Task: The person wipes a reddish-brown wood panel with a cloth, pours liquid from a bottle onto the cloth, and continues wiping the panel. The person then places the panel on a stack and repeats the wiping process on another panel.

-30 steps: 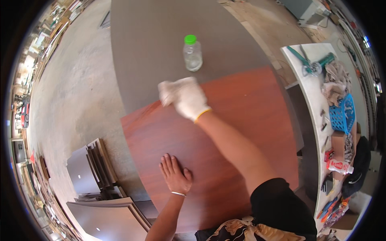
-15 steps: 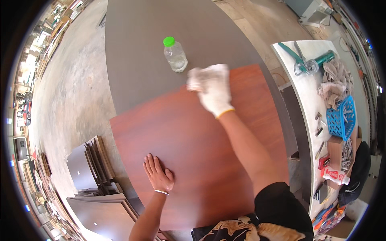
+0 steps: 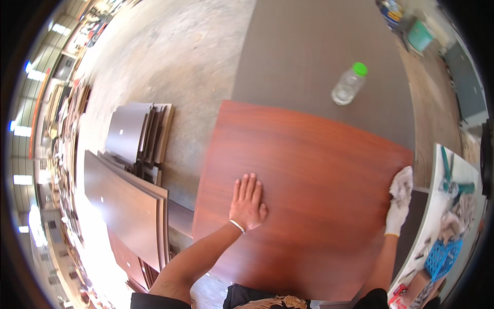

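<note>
A: Where is the work placed?

B: The red-brown panel (image 3: pixel 309 170) is spread across the centre and lower centre of the frame. Beyond its upper edge, a dark board (image 3: pixel 324 41) is seen.

A: How are the hands set?

B: The bare left hand (image 3: pixel 247 210) is laid flat on the panel, just below the centre of the frame, with the fingers straight and nothing grasped. At the right of the frame, a crumpled cloth (image 3: pixel 402 186) is grasped by the gloved right hand (image 3: pixel 397 217) at the panel's right edge. How far each finger is curled cannot be told, since the fingertips are covered.

A: How is this step, judged to be wiping, best done?

B: Even pressure should be applied through the cloth, and strokes should be run along the edge and slightly overlapped. The corner just above the cloth could easily be missed.

A: How should the left hand be used?

B: The panel is probably best steadied by it, with the palm weighted lightly so that no slip is caused.

A: What should be watched?

B: The green-capped bottle (image 3: pixel 349 87), set at the upper right of the frame, could be knocked if strokes are carried too far past the upper edge.
</note>
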The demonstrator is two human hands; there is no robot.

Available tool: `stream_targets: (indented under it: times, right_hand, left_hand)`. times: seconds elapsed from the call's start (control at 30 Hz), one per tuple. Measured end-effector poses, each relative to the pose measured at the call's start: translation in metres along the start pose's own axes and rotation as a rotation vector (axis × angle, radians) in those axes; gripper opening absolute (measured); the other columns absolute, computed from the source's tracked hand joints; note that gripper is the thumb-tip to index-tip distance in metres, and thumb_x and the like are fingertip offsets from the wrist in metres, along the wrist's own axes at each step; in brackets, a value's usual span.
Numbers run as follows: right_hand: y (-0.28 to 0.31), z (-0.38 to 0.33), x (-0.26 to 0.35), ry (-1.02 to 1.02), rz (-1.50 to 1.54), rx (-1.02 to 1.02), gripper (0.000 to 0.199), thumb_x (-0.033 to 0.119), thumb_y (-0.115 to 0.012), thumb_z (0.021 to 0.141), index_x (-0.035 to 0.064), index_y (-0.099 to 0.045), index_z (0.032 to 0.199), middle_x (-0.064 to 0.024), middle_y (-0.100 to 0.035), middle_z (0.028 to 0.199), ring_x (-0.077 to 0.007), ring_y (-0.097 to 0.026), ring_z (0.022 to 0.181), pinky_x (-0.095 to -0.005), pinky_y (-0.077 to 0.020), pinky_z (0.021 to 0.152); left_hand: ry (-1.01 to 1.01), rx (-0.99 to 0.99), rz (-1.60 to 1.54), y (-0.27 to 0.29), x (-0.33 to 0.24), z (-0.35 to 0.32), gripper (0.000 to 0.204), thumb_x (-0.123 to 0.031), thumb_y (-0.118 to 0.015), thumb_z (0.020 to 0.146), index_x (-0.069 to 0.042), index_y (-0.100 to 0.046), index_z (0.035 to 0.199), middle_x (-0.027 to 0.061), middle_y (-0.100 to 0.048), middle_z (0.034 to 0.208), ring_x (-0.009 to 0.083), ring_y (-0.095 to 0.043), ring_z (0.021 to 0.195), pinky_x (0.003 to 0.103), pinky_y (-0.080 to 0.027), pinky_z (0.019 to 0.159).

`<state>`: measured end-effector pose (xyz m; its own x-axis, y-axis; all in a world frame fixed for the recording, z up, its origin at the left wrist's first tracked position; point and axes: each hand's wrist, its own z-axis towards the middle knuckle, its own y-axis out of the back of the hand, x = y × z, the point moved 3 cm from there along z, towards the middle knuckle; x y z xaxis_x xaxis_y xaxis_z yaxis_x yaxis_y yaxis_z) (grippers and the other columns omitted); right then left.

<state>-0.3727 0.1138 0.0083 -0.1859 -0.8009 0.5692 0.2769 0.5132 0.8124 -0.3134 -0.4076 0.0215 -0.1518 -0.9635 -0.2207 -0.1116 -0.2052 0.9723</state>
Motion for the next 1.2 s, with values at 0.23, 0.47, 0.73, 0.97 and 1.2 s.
stream_targets:
  times: [0.23,0.47,0.73,0.97,1.2]
  right_hand:
    - [-0.144,0.062,0.256,0.471,0.024,0.06,0.04,0.008,-0.058,0.089,0.0055,-0.059,0.129,-0.0169,-0.058,0.127,-0.0362,-0.055,0.12,-0.0465,-0.0419,0.109]
    - [-0.302,0.038,0.498,0.929,0.048,0.117,0.022,0.014,-0.065,0.083,0.0163,-0.067,0.104,-0.0087,-0.063,0.111,-0.0309,-0.053,0.114,-0.0458,-0.036,0.105]
    - [-0.253,-0.055,0.455,0.985,-0.117,0.664,0.05,0.03,-0.057,0.097,0.0171,-0.059,0.145,-0.0093,-0.047,0.157,-0.0313,-0.031,0.153,-0.0517,-0.0085,0.131]
    - [-0.306,0.011,0.516,0.719,-0.009,0.505,0.038,0.037,-0.055,0.1,0.0108,-0.07,0.123,-0.0075,-0.066,0.133,-0.0283,-0.047,0.139,-0.0474,-0.0309,0.118]
    - [-0.325,0.018,0.507,1.005,-0.025,0.068,0.035,0.035,-0.057,0.099,0.0124,-0.071,0.121,-0.0061,-0.067,0.13,-0.0262,-0.051,0.134,-0.0522,-0.0234,0.123]
  left_hand:
    - [-0.011,-0.01,-0.026,-0.002,-0.002,-0.006,0.069,-0.03,-0.055,0.087,0.008,-0.05,0.145,0.0295,-0.033,0.163,0.0457,-0.025,0.154,0.061,-0.016,0.127]
    - [-0.061,-0.035,-0.031,0.002,-0.007,0.01,0.068,-0.033,-0.055,0.09,0.006,-0.051,0.146,0.0267,-0.035,0.162,0.0428,-0.028,0.154,0.058,-0.016,0.128]
    - [0.06,0.109,-0.066,0.001,0.007,-0.01,0.068,-0.035,-0.057,0.091,0.003,-0.051,0.147,0.0249,-0.036,0.163,0.041,-0.028,0.154,0.057,-0.016,0.128]
    - [0.001,0.009,-0.025,0.0,0.007,-0.008,0.069,-0.036,-0.055,0.092,0.003,-0.048,0.149,0.024,-0.034,0.164,0.0398,-0.025,0.156,0.056,-0.016,0.128]
    - [-0.015,-0.009,-0.039,0.008,0.006,0.003,0.069,-0.035,-0.055,0.092,0.003,-0.049,0.149,0.0238,-0.033,0.165,0.04,-0.025,0.156,0.056,-0.016,0.128]
